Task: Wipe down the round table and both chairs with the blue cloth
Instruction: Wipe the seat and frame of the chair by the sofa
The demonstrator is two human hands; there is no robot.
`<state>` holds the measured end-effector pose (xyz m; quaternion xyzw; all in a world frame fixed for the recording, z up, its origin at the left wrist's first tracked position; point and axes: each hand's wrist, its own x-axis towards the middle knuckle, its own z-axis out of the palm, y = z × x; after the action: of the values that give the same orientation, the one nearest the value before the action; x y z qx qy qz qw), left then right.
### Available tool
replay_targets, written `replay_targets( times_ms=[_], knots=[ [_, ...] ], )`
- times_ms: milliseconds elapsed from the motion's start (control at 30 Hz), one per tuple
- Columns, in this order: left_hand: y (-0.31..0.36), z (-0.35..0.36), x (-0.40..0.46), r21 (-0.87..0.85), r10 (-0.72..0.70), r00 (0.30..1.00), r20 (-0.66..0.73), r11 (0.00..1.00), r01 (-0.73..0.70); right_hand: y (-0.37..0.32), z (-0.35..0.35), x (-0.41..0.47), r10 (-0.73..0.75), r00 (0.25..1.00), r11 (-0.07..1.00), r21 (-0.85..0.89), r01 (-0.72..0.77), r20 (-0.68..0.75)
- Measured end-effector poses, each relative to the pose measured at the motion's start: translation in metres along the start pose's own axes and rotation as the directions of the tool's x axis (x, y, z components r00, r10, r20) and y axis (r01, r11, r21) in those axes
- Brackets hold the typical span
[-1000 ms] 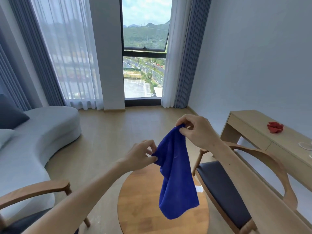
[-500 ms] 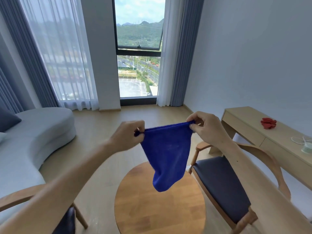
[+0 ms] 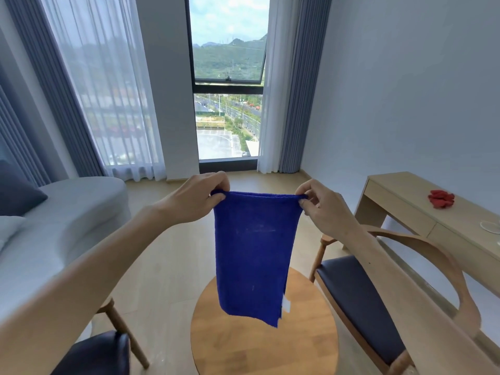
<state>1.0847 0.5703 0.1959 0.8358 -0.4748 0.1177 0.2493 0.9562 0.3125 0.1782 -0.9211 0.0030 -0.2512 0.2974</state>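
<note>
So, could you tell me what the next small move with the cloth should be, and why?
Probably lower the blue cloth onto the round table. The left hand and right hand pinch its top corners, so it hangs flat in the air above the bare tabletop, not touching it.

I am seeing daylight coming through the tall dark-framed window [image 3: 227, 104] at twelve o'clock, a grey curved sofa [image 3: 62, 228] sitting at nine, a pale wooden desk [image 3: 443, 215] standing at three.

Head view: worn on head, above round worktop [image 3: 263, 345], facing forward and down toward window [image 3: 228, 85]
Nearness: close over outstretched arms
Shared views: single view only
</note>
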Motion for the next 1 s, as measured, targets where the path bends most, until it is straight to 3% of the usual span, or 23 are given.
replay_targets(
  times_ms=[167,300,467,800,867,1000],
  knots=[
    [-0.006,0.007,-0.006,0.003,-0.061,0.998,0.011,0.998,0.061,-0.001,0.000,-0.002,-0.035,0.999,0.999,0.040,0.036,-0.022],
    [0.000,0.006,-0.005,-0.128,-0.098,0.993,-0.073,0.988,0.088,-0.001,-0.004,-0.003,-0.069,0.997,0.996,0.046,0.071,-0.043],
    [0.011,0.001,-0.003,-0.278,-0.120,0.987,-0.104,0.957,0.087,-0.005,-0.010,-0.002,-0.023,0.996,0.994,0.102,0.031,-0.085],
    [0.024,-0.005,-0.003,-0.320,-0.175,0.979,-0.102,0.938,0.135,-0.010,-0.013,-0.001,0.037,0.993,0.994,0.106,-0.025,-0.108],
    [0.032,-0.005,-0.004,-0.301,-0.145,0.983,-0.109,0.948,0.106,-0.006,-0.014,0.001,0.051,0.997,0.998,0.032,-0.049,-0.060],
    [0.054,0.000,0.002,-0.285,-0.011,1.000,-0.026,0.959,0.003,-0.017,-0.019,0.004,0.059,0.961,0.990,-0.140,-0.022,0.271]
  ],
)
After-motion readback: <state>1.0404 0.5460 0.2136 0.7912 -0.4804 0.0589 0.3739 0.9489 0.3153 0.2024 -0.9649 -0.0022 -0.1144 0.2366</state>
